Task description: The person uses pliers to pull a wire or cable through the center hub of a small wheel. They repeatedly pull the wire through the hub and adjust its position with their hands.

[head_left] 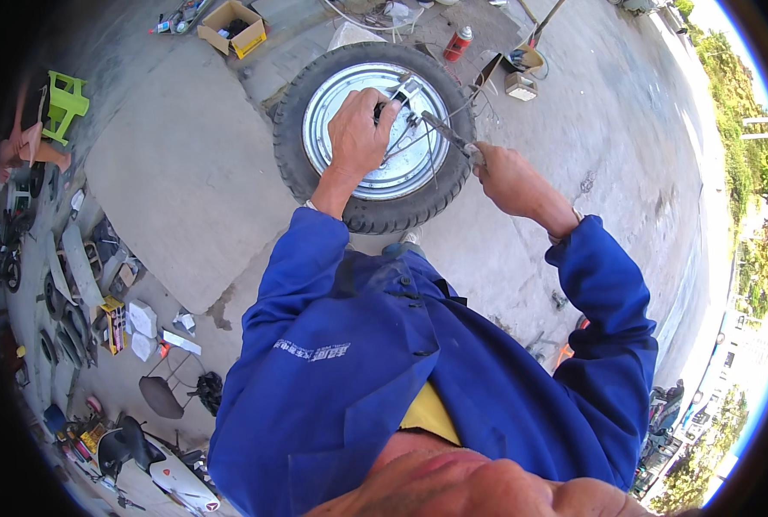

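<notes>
A wheel with a black knobbly tyre [291,159] and a silver rim [336,84] lies flat on the ground in front of me. Above its hub, my left hand [360,133] is closed around a silver-and-black metal part [410,90]; the fingers hide some of it. Thin dark cables [431,153] trail from the hub area across the rim. My right hand [509,178], at the tyre's right edge, grips a dark metal hand tool [449,132]. Its narrow end points at the hub beside the silver part; I cannot make out its exact kind.
Behind the tyre are an open cardboard box [233,31], a red spray can [458,44] and a container with tools [526,59]. A green plastic stool [65,105] stands at left near another person's arm [49,153]. Loose parts and a white scooter [181,485] occupy the lower left.
</notes>
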### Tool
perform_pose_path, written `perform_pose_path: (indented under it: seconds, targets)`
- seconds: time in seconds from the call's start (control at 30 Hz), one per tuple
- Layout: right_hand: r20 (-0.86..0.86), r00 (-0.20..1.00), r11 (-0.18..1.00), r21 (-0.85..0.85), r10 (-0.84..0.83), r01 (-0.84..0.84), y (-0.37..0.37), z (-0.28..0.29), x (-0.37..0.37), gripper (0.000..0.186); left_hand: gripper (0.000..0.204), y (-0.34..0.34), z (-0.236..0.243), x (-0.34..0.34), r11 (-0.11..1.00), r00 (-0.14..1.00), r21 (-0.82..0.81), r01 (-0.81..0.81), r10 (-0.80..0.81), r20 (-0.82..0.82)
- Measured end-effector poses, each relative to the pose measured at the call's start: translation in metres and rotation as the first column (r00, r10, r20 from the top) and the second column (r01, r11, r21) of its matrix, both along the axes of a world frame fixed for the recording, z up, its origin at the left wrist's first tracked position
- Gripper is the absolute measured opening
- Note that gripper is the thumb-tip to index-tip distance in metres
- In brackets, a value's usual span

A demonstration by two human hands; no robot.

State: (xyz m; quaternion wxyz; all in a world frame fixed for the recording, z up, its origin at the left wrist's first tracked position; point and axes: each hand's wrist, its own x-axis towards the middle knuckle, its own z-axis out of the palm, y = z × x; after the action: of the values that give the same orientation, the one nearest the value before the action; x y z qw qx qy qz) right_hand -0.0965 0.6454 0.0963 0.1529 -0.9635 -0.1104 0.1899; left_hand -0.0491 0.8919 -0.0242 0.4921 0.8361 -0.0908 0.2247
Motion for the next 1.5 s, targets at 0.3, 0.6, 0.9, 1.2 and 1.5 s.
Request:
perform_pose_path:
  seconds: [0.3,0.6,0.9,1.2,1.5]
  targets:
    - [-0.148,0.984,0.99,-0.084,0.097,-0.11,-0.005,0.021,0.029,0.023,0.023,0.001,-0.006,0.004,1.0,1.0,-0.013,0.006,-0.006,0.012]
    - [-0.245,0.948,0.965,-0.116,0.202,-0.236,-0.018,0.031,0.066,0.035,0.022,0.004,-0.004,0.004,0.998,0.998,-0.038,0.056,-0.054,0.036]
    - [-0.292,0.911,0.938,-0.097,0.292,-0.332,-0.026,0.031,0.091,0.026,0.025,0.006,-0.005,0.004,0.993,0.997,-0.088,0.075,-0.073,0.025]
    - [-0.364,0.875,0.914,-0.129,0.318,-0.386,-0.032,0.03,0.121,0.029,0.036,0.004,-0.004,0.002,0.987,0.997,-0.147,0.072,-0.074,-0.014]
    - [-0.368,0.863,0.914,-0.077,0.346,-0.399,-0.037,0.025,0.136,0.03,0.045,0.003,-0.014,0.002,0.955,0.996,-0.281,0.091,-0.081,0.044]
